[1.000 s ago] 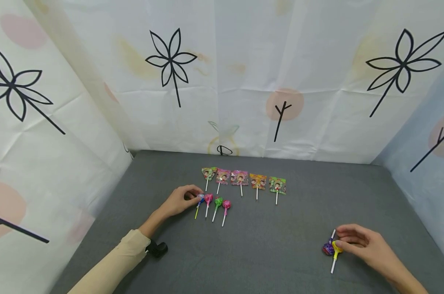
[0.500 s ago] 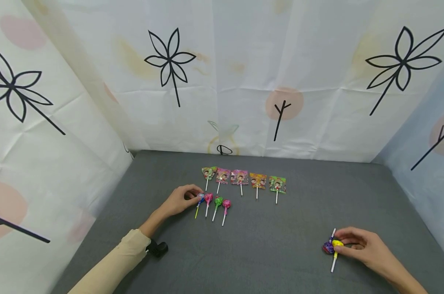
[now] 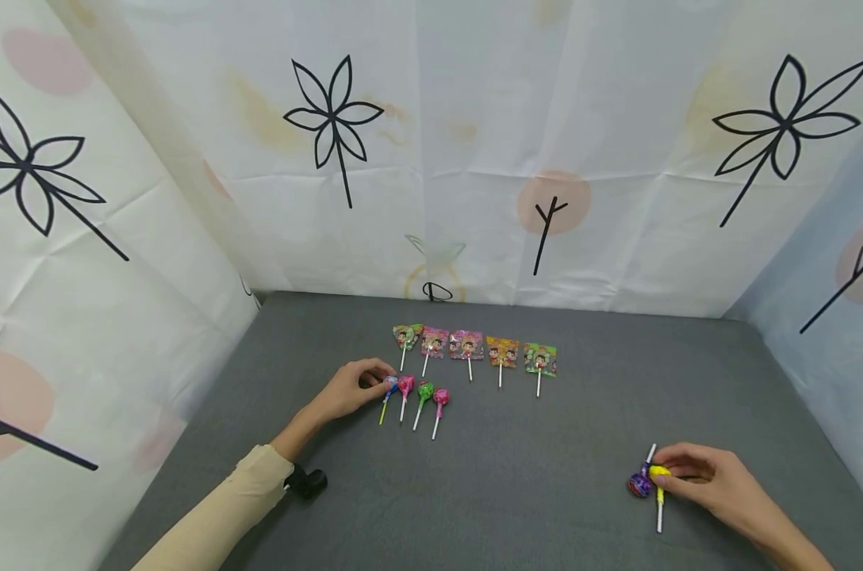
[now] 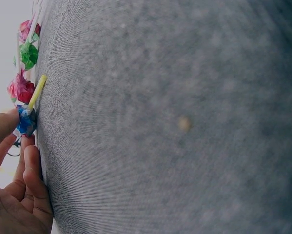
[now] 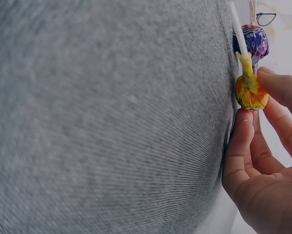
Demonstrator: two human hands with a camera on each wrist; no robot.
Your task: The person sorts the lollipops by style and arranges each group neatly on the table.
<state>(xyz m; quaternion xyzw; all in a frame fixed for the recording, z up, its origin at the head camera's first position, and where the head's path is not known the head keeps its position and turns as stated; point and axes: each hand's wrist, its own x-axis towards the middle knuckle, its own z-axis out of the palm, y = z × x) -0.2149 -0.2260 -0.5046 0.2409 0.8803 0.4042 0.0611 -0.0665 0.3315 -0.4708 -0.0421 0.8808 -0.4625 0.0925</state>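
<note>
My left hand (image 3: 350,389) pinches the head of a blue lollipop (image 4: 26,121) with a yellow stick, at the left end of a short row. Beside it lie a pink lollipop (image 3: 406,385), a green lollipop (image 3: 425,391) and another pink lollipop (image 3: 441,396). Over on the right, my right hand (image 3: 717,484) holds a yellow lollipop (image 5: 252,92) by its head between thumb and fingers, its white stick pointing toward me. Just left of it lies a purple lollipop (image 3: 639,485), its stick pointing away from me.
Behind the short row, several flat-wrapped lollipops (image 3: 466,346) form a second row on the grey tabletop (image 3: 531,476). A patterned white cloth (image 3: 474,159) hangs along the back and sides. A black device (image 3: 306,482) sits at my left wrist.
The yellow lollipop has turned and shifted slightly right in my right hand, so its stick points straighter toward me and its head stands farther from the purple one. My left hand stays put.
</note>
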